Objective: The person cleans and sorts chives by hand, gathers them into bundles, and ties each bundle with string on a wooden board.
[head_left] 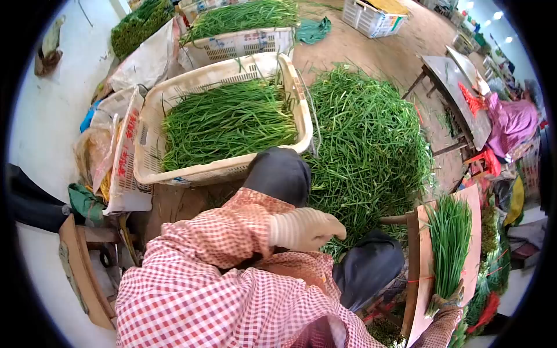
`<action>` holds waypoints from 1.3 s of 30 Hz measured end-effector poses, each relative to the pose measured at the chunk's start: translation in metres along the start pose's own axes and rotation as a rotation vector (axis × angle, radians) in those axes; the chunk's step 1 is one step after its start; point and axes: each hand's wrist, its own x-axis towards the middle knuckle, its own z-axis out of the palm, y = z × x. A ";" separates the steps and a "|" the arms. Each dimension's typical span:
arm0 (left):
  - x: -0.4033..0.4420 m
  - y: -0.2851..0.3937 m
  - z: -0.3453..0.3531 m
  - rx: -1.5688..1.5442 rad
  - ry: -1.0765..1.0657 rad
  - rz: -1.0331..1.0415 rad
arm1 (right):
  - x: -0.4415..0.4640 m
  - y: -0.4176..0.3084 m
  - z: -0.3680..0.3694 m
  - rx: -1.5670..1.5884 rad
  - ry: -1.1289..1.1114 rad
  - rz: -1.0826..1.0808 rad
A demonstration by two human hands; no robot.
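Note:
My left hand, in a pale knitted glove, is held over my lap between my dark-covered knees. Its fingers are curled together, and no stalks stick out of it. Beyond it lies a large loose heap of green garlic chives. At the lower right my right hand, also gloved, closes round the stem end of a bunch of garlic chives. That bunch lies lengthwise on a narrow board, its leaf tips pointing away from me. A red tie crosses the board's left edge near the stems.
A cream plastic crate of laid chives stands ahead left, with another filled crate behind it. A white crate with red writing leans at the left. A low table and a person in purple are at the right.

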 end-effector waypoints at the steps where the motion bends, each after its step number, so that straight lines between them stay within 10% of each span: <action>1: -0.015 -0.003 -0.010 -0.055 0.101 0.018 | 0.005 0.001 -0.006 -0.015 0.014 0.001; 4: -0.059 -0.018 -0.035 -0.015 0.448 0.166 | -0.001 -0.036 -0.035 0.261 0.504 -0.382; 7: -0.094 -0.061 -0.051 0.084 0.771 -0.075 | 0.017 -0.158 -0.042 0.693 0.248 -0.677; 11: -0.128 -0.125 -0.070 0.291 1.052 -0.340 | -0.076 -0.411 -0.094 0.384 0.107 -1.208; 15: -0.163 -0.185 -0.084 0.717 1.110 -0.511 | -0.139 -0.606 -0.113 0.321 -0.147 -1.299; 21: -0.157 -0.181 -0.090 0.507 0.881 -0.845 | -0.146 -0.794 -0.069 -0.136 -0.247 -1.160; 26: -0.158 -0.184 -0.095 0.524 0.905 -0.768 | -0.120 -0.863 -0.009 -0.369 -0.140 -1.123; 32: -0.158 -0.187 -0.093 0.511 0.969 -0.731 | -0.157 -0.812 -0.070 0.747 -0.382 -1.440; 37: -0.163 -0.184 -0.092 0.472 0.910 -0.763 | -0.157 -0.807 -0.052 0.146 -0.181 -2.063; 39: -0.163 -0.185 -0.090 0.518 0.922 -0.745 | -0.155 -0.787 -0.040 -0.381 -0.206 -1.547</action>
